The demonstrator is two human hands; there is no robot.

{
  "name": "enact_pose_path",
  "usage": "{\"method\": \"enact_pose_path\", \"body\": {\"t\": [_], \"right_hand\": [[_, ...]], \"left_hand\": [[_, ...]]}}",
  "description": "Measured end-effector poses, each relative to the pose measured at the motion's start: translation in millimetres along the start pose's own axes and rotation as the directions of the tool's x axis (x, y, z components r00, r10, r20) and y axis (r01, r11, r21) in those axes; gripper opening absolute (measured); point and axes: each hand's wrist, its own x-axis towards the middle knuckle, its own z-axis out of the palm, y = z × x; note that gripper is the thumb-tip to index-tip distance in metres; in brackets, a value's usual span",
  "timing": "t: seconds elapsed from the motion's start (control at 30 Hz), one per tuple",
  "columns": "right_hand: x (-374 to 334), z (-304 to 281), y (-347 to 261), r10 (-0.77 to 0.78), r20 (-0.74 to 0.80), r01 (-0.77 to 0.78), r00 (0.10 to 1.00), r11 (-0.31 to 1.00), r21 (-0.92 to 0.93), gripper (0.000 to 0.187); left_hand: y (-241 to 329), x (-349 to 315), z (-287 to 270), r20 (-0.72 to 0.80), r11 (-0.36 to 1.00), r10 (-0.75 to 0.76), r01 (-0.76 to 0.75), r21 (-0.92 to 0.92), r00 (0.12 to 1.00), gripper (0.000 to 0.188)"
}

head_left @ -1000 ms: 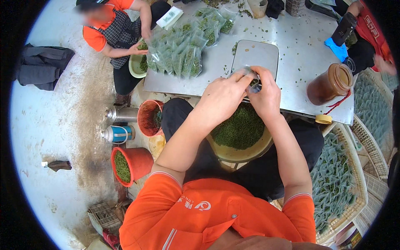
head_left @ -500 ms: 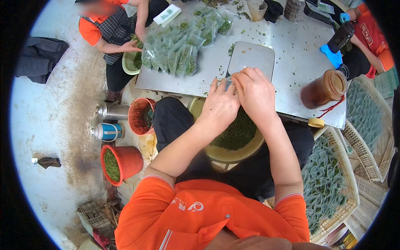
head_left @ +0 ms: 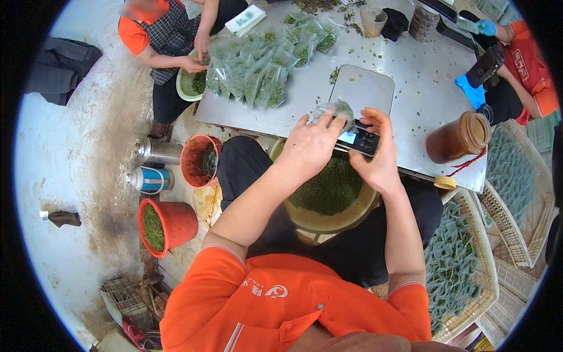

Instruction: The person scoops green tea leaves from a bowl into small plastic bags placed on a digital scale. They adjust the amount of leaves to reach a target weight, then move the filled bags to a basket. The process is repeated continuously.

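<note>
Our left grip [head_left: 311, 141] is clamped on a bag [head_left: 341, 109] by the scale [head_left: 369, 88]; our right grip [head_left: 374, 141], beside it, is apart. Beyond leftward, filled bags [head_left: 252, 70] look done; below, loose greens [head_left: 328, 193] remain unbagged

A whitish wall [head_left: 58, 158] fills the left side, its paint scuffed and blotched with brown stains [head_left: 114, 232] that thicken toward the floor (the grubbiest stretch is beside the buckets). A dark grey garment [head_left: 61, 73] hangs high on it, and a small dark cloth [head_left: 63, 219] hangs lower down. A narrow reddish-brown strip [head_left: 149, 264] runs along the foot of the wall. The pale floor [head_left: 185, 124] is smudged, with a yellowish patch [head_left: 208, 205] near the buckets; at the lower right, printed newspaper sheets [head_left: 513, 287] cover part of it. The main furniture is a broad metal worktop [head_left: 440, 76], its surface softly reflective. Light across the room is bright and fairly even.
</note>
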Motion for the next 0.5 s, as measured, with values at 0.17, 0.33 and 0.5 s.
{"method": "enact_pose_path", "body": {"t": [0.17,0.33,0.5], "right_hand": [[16,38,24,-0.257,-0.147,0.159,0.955,0.865,-0.476,0.065],[19,45,24,-0.302,-0.204,0.178,0.931,0.865,-0.469,0.052],[23,30,33,-0.459,-0.155,0.298,0.875,0.762,-0.575,0.025]], "left_hand": [[11,17,-24,0.218,0.987,-0.086,0.113,-0.116,0.972,0.036],[-3,15,-16,0.059,0.997,0.073,-0.073,-0.011,0.996,0.03],[4,9,-53,-0.078,0.96,0.102,-0.119,-0.252,0.992,0.022]]}}
